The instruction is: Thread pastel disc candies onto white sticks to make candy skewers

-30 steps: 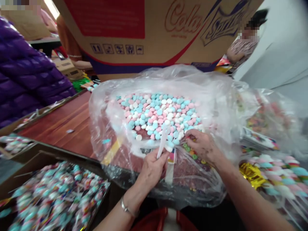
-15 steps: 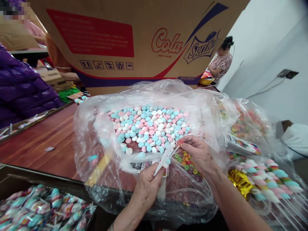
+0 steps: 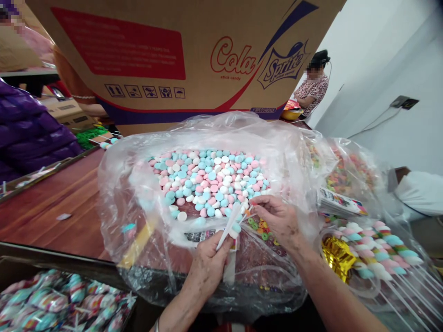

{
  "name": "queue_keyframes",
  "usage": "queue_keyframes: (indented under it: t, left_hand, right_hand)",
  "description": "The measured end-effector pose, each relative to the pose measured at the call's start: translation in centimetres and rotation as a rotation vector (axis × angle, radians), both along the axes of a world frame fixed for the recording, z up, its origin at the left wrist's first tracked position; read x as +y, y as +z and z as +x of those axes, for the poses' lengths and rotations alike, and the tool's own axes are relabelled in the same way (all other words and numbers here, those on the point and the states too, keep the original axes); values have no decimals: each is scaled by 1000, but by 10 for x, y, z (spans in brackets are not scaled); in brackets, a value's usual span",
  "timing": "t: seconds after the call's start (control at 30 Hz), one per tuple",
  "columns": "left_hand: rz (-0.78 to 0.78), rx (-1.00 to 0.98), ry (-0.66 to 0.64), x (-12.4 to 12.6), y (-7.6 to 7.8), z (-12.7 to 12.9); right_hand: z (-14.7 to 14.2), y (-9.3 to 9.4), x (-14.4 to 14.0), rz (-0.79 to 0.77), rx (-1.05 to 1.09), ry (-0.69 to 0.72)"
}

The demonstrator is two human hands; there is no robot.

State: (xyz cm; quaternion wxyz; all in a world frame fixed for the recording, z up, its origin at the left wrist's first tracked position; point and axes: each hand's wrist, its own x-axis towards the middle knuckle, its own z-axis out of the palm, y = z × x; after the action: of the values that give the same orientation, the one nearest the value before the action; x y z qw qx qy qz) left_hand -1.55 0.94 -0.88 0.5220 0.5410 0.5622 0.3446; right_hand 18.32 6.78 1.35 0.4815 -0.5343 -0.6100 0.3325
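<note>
A bundle of white lollipop sticks [image 3: 229,225] is gripped in my left hand [image 3: 212,259], fanned up and to the right. Blue and white candies [image 3: 236,229] are threaded on one stick by that hand. My right hand [image 3: 277,221] pinches a small reddish-orange gummy ring [image 3: 248,211] at the tip of this stick; the fingers partly hide it. Just beyond both hands, pink, blue and white marshmallow-like candies [image 3: 207,180] lie heaped in an open clear plastic bag [image 3: 119,203]. Coloured gummy rings [image 3: 261,227] lie under my right hand.
A big cardboard carton [image 3: 197,87] stands behind the bag. At right are finished candy skewers [image 3: 377,249], gold ties [image 3: 337,258] and a stack of printed cards [image 3: 341,203]. Wrapped candies [image 3: 48,299] fill a box at lower left. Another person [image 3: 313,87] is at the back right.
The gummy ring in my right hand has come down and left to the stick's tip. My left hand keeps its hold on the sticks. The whole view has shifted slightly.
</note>
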Motion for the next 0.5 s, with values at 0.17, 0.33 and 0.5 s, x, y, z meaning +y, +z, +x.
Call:
queue_keyframes:
  t: [0.17,0.33,0.5]
  left_hand:
    - [20,20,24,1,1,0]
    - [-32,-78,63,0,-3,0]
    - [13,-143,178,-2,-8,0]
  right_hand:
    - [-2,0,-3,22,-92,35]
    - [-5,-1,-16,263,-411,274]
    - [-5,5,-17,296,-471,301]
